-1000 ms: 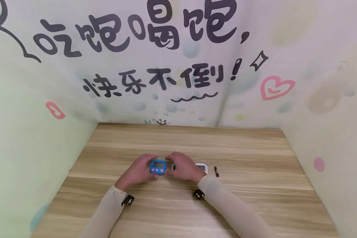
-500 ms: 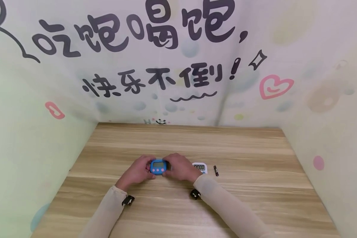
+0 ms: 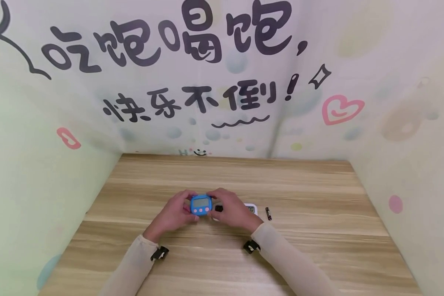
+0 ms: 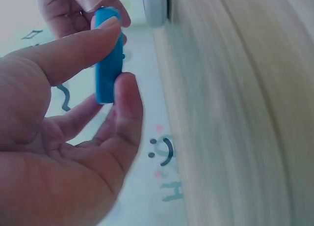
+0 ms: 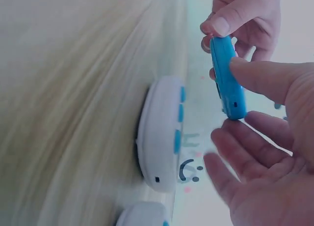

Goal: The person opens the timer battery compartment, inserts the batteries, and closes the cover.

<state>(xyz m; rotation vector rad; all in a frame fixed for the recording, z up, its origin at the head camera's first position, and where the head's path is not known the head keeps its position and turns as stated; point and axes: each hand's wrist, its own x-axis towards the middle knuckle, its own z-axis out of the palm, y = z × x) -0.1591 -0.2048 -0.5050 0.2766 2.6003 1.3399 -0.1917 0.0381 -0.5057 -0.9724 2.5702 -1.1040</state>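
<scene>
A blue timer (image 3: pixel 201 204) with a grey screen and pink buttons is held up between both hands, its screen facing the head camera. The left hand (image 3: pixel 175 211) grips its left side, thumb on the near edge and fingers round the far one. At the other side the right hand (image 3: pixel 233 209) touches it with thumb and fingertips, the lower fingers spread in the right wrist view. Seen edge-on in the left wrist view, the blue timer (image 4: pixel 109 64) is clear of the table.
Partly behind the right hand lies a white timer (image 3: pixel 250 209); the right wrist view shows its blue buttons, and a second white object (image 5: pixel 142 215) beside it. A small dark battery (image 3: pixel 268 213) lies to the right on the wooden table (image 3: pixel 318 255). Printed walls surround the table.
The blue timer has come slightly right and up, its face tilted more toward the head camera. The right hand reached it from the right and has since shifted a little right.
</scene>
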